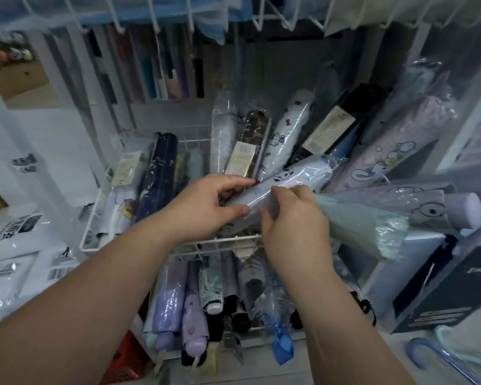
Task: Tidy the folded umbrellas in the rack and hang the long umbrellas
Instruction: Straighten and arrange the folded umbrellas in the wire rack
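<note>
Left hand [206, 202]: grasping panda-print folded umbrella [295, 179].
Right hand [295, 234]: grasping same umbrella.
Labels: writing illegible.

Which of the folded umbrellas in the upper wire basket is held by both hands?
The plastic-wrapped pale blue panda-print umbrella, lying diagonally; left hand and right hand grip its near end. The others lie untouched.

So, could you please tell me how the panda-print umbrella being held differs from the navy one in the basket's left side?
The panda-print umbrella is pale with a cartoon print and lies tilted across the wire basket, gripped by the left hand and right hand. The navy umbrella is dark and rests untouched. Both are folded and plastic-wrapped.
</note>
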`<action>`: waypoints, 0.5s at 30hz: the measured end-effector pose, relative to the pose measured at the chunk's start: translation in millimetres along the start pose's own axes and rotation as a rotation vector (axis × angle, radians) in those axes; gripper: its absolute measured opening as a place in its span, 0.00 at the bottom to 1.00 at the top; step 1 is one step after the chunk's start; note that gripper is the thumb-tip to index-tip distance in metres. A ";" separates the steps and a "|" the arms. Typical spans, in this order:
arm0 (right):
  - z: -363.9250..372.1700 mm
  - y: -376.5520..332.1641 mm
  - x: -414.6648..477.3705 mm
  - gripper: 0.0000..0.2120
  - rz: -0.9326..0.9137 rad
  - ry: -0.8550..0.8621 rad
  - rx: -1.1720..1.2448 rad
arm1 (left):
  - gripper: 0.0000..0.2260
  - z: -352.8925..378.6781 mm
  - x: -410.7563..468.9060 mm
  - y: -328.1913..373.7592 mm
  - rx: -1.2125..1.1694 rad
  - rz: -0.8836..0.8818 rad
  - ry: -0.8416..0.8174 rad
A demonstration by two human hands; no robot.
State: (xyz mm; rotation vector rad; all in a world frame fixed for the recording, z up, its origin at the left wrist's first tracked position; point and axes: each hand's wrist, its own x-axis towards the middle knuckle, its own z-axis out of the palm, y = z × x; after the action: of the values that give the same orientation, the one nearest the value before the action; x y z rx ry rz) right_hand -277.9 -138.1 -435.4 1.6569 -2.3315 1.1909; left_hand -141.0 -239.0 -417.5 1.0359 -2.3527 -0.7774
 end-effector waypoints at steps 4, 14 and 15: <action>-0.1 0.5 1.7 0.23 -0.007 -0.075 -0.119 | 0.27 1.6 -0.1 -5.5 0.097 0.012 -0.016; 7.3 8.1 8.4 0.26 -0.075 -0.106 0.040 | 0.27 8.8 -6.6 -13.9 0.087 0.020 0.108; 7.6 7.9 7.7 0.24 -0.091 -0.074 0.077 | 0.25 8.1 -7.9 -13.1 0.053 0.021 0.145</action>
State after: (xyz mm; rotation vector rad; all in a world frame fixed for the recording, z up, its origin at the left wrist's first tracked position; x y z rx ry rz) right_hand -284.8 -147.7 -441.7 1.8416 -2.2501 1.2378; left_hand -134.2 -237.7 -433.4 1.0506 -2.2682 -0.6139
